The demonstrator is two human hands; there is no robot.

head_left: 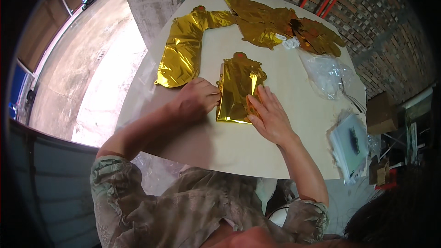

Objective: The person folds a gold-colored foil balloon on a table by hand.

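Observation:
A flat gold foil balloon (236,82), folded into a rough rectangle, lies on the pale table (305,110) in front of me. My left hand (200,96) is closed, its curled fingers pinching the balloon's left edge. With fingers stretched out, my right hand (272,117) rests flat on the lower right side of the folded foil. Just beyond my left hand lies another uninflated gold foil balloon (183,48), bent at its top toward the right. Its far end meets a spread of several gold foil balloons (264,20) at the back of the table.
White ribbon (289,42) lies by the back balloons. A crumpled clear plastic bag (324,76) is on the right, and a stack of clear plastic sleeves (350,142) sits at the right edge. Beyond that edge stands a cardboard box (382,112). A concrete pillar (156,4) rises behind the table.

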